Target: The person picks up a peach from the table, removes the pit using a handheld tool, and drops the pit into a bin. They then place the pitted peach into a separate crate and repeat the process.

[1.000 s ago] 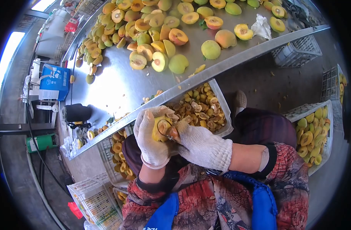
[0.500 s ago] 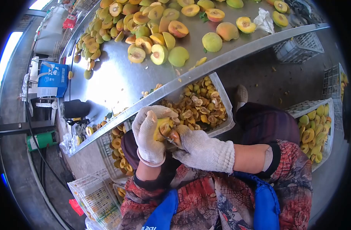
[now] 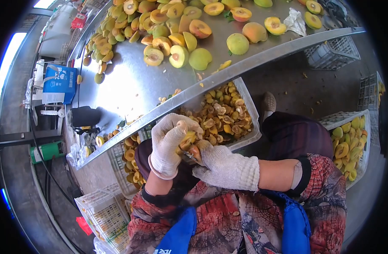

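My left hand [image 3: 170, 142], in a whitish knit glove with bare fingertips, is wrapped round a yellow piece of fruit [image 3: 188, 140] above my lap. Gloved as well, my right hand [image 3: 225, 165] is closed on a small tool [image 3: 187, 155] with a metal edge, which touches the fruit from the right. The tool's handle is mostly hidden by my fingers. Just beyond both hands, a white crate [image 3: 254, 122] holds many cut fruit pieces.
A metal table [image 3: 134, 76] with a raised edge bears halved and whole fruit. Crates of fruit stand at the right [image 3: 363, 156] and lower left [image 3: 103, 211]. A blue bag [image 3: 59, 84] is at the left.
My left hand has turned and shifted slightly, and less of the fruit shows between its fingers. My right hand has hardly moved. The view has shifted a little.
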